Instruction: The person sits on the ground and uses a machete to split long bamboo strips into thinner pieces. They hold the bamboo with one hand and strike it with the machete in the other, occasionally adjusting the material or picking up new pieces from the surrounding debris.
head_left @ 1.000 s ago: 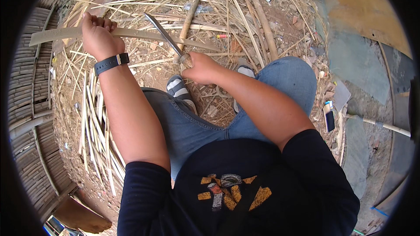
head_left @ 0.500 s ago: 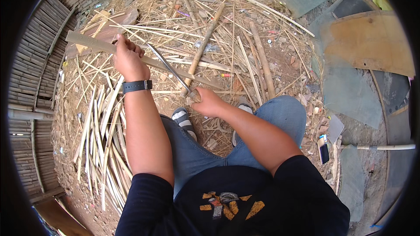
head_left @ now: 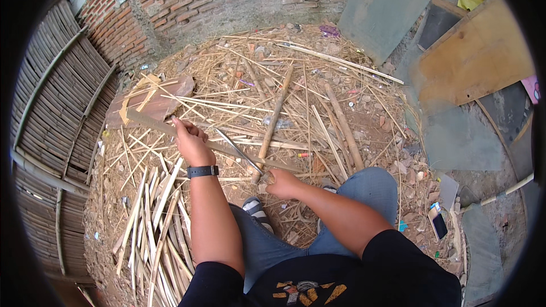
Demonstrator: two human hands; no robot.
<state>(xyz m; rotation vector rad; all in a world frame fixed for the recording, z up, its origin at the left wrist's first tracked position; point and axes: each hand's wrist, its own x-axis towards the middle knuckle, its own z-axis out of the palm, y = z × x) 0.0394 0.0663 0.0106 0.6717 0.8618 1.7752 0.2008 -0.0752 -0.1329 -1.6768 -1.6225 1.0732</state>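
My left hand (head_left: 192,143) is closed around a long flat bamboo strip (head_left: 150,124), held out in front of me on a slant. The strip runs from the upper left down toward the right, past my right hand. In my right hand (head_left: 284,184) is the handle of a long knife (head_left: 234,146). Its narrow blade points up and left and crosses the strip between my two hands; whether the edge touches it I cannot tell. A dark watch (head_left: 202,171) is on my left wrist.
A pile of split bamboo strips (head_left: 152,233) lies at my left. Round bamboo poles (head_left: 277,116) and scattered strips cover the ground ahead, before a brick wall (head_left: 187,0). At right are leaning boards (head_left: 475,51) and a phone (head_left: 438,224). A bamboo-slat wall (head_left: 48,91) stands left.
The view has tilted upward, so the brick wall shows more and the hands sit lower in the picture. Both hands keep their hold, with the strip and knife in much the same arrangement.
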